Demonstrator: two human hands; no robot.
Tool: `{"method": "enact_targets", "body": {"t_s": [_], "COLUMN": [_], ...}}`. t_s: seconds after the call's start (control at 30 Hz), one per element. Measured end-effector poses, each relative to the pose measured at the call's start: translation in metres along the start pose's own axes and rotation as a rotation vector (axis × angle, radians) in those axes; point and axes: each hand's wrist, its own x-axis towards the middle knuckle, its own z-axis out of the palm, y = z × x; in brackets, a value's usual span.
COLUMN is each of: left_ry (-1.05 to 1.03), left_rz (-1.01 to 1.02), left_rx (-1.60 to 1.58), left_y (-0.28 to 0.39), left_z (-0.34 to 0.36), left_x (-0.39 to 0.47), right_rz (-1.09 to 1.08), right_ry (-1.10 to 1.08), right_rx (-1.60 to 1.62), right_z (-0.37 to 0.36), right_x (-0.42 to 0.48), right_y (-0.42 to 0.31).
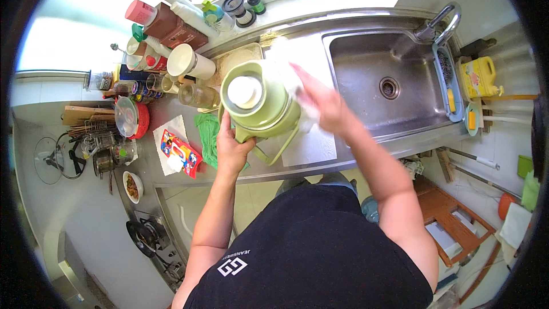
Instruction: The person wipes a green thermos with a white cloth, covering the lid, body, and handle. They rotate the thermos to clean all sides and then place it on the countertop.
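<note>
A green thermos jug [270, 113] with a white stopper [245, 92] is tilted over the counter. My left hand [231, 143] grips its rim and upper side, thumb and fingers around the edge. At the jug's other side, my right hand [319, 103] is blurred by motion and holds a white wipe or cloth [306, 118] close to the body. The jug's handle [279, 150] points towards me. Below the jug lies a white sheet [319, 150] on the steel counter. A green cloth [208, 137] and a red pack of wipes [182, 152] lie left of my left hand.
A steel sink [386, 86] with a faucet [437, 25] is at the right. A white jug [191, 62], a glass jar [197, 95], cups and bottles crowd the back left. A bowl of food [133, 186] stands near the stove [161, 240] at the lower left.
</note>
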Motion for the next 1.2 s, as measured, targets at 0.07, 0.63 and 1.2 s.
{"method": "enact_targets", "body": {"t_s": [0.07, 0.63, 1.2], "left_ry": [-0.013, -0.015, -0.022], "left_rz": [-0.034, 0.055, 0.100], "left_rx": [0.128, 0.535, 0.656], "left_y": [-0.001, 0.025, 0.022], "left_z": [-0.006, 0.012, 0.008], "left_x": [0.001, 0.007, 0.015], "right_rz": [0.028, -0.024, 0.039], "right_ry": [0.046, 0.120, 0.003], "right_rx": [-0.094, 0.296, 0.419], "right_z": [0.008, 0.021, 0.007], "right_x": [-0.033, 0.012, 0.050], "right_y": [-0.019, 0.003, 0.019]}}
